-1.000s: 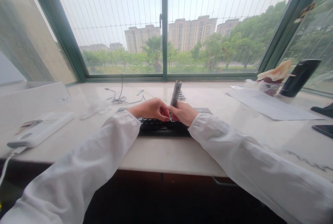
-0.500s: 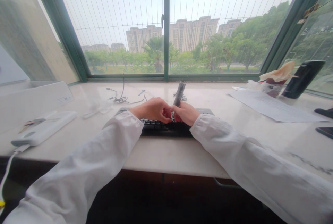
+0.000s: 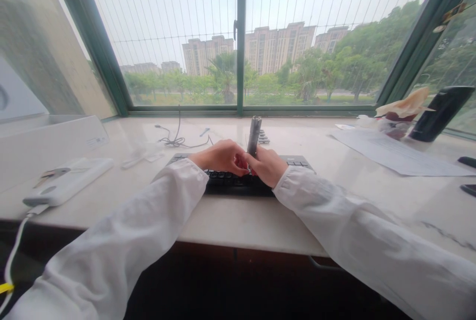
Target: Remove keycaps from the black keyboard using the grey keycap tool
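Note:
A black keyboard [image 3: 226,183] lies on the pale stone sill in front of me. Both of my hands rest over its middle, side by side. My right hand [image 3: 268,165] is wrapped round the lower end of a slim grey stick-shaped tool [image 3: 254,136] that stands nearly upright above the keys. My left hand [image 3: 222,156] has its fingers curled and pinched together at the base of that tool, touching the right hand. What the left fingertips grip is hidden. Some loose dark keycaps [image 3: 263,137] lie behind the tool.
A white power bank [image 3: 67,185] with a cable and a white box [image 3: 44,144] sit at the left. A tangled cord [image 3: 174,139] lies near the window. At the right are paper sheets [image 3: 394,154], a dark cylinder [image 3: 439,111] and a tissue-filled cup [image 3: 394,119].
The grey tool tipped slightly right, then came back to nearly upright. Both hands stayed together over the keyboard; the view shifted a little.

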The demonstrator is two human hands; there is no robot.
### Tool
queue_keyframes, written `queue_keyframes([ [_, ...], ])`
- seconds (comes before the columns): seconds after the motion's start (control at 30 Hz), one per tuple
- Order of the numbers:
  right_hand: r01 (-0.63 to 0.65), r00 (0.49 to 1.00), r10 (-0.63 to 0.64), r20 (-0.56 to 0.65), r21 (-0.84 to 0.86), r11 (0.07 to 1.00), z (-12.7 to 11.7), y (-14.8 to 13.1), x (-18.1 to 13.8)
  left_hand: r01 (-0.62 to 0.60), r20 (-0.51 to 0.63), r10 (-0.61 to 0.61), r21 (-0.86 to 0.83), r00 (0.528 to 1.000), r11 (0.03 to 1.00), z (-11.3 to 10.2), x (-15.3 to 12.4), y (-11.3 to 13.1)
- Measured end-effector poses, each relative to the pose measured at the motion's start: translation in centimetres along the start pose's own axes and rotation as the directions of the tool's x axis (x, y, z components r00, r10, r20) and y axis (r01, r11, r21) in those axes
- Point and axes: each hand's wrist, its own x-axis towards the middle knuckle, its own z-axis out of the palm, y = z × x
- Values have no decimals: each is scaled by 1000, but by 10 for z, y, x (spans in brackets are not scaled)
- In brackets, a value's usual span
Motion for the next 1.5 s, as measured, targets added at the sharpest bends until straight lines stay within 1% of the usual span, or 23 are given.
queue_keyframes([
  [0.1, -18, 1000, 18, -5, -19, 1000, 1, 0, 0, 27, 3, -27, -15, 1000, 1000, 1, 0, 0],
  [0.27, -84, 996, 84, 21, 8, 996, 2, 2, 1, -9, 16, 10, -39, 1000, 999, -1, -1, 0],
  [0.37, -117, 993, 116, 26, 45, 992, 3, 3, 2, -9, 33, 11, -56, 999, 998, -1, -2, 0],
  [0.5, -117, 993, 116, 15, 29, 993, 4, 3, 2, -12, 44, 15, -72, 999, 997, 0, -1, -1],
  [0.63, -78, 997, 79, -1, 27, 997, 5, 3, 1, -25, 57, 32, -106, 998, 994, -3, 0, -5],
  [0.73, -18, 1000, 18, -7, -35, 999, 5, 3, 0, -29, 91, 43, -153, 995, 988, -8, -1, -8],
  [0.83, 31, 1000, -31, 2, -91, 995, 5, 5, 2, -2, 129, 32, -225, 991, 974, -10, -2, -12],
  [0.93, 55, 999, -54, 5, -93, 994, 5, 7, 4, 13, 137, 29, -296, 990, 955, -9, -2, -14],
  [1.0, 57, 998, -57, 3, -77, 995, 6, 9, 6, 16, 130, 26, -312, 991, 950, -7, -1, -15],
  [1.13, 68, 998, -67, 11, -35, 997, 7, 10, 8, 35, 107, -3, -301, 994, 953, -4, 0, -16],
  [1.23, 82, 997, -82, -2, -45, 996, 8, 10, 10, 46, 77, -27, -258, 997, 965, -2, 1, -16],
  [1.37, 98, 995, -99, -6, -68, 993, 10, 10, 9, 10, 36, -1, -235, 999, 972, 0, 2, -16],
  [1.43, 115, 993, -115, 1, -81, 990, 9, 10, 9, 1, 14, 1, -185, 1000, 983, 2, 3, -17],
  [1.5, 117, 993, -117, 4, -107, 987, 7, 12, 11, 6, -24, -8, -99, 1000, 995, 4, 3, -18],
])
